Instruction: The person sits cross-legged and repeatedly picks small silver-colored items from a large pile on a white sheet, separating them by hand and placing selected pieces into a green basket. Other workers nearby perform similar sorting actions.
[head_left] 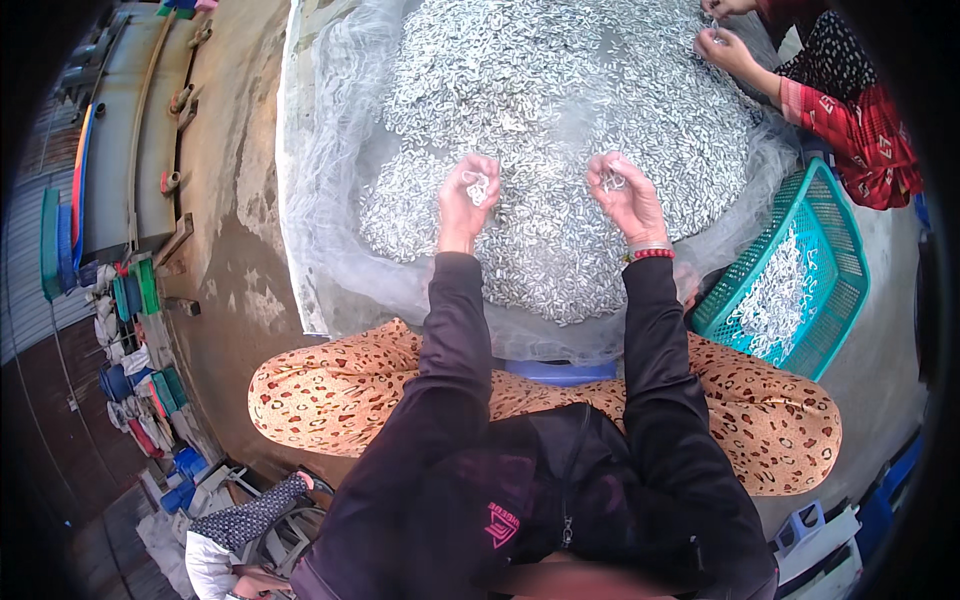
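Observation:
A wide heap of small silvery fish point(560, 260) lies in front of me on a pale fine-mesh net point(345, 190). Over its near part, my left hand point(468, 200) is curled, palm turned up, around a few small fish point(477, 187). My right hand point(632, 205), with a red bracelet at its wrist, is also curled, its fingers closed around small fish point(612, 181). Both hands are held above the heap, apart from each other. Beside my right knee, a teal plastic basket point(845, 262) holds more of these fish.
At the upper right, a co-worker's hands point(728, 50) are at the heap's edge, with a red patterned sleeve point(850, 135). Another person point(245, 520) sits at the lower left. Wet concrete floor point(235, 200) runs along the left. A blue plastic thing point(560, 372) lies before my crossed legs.

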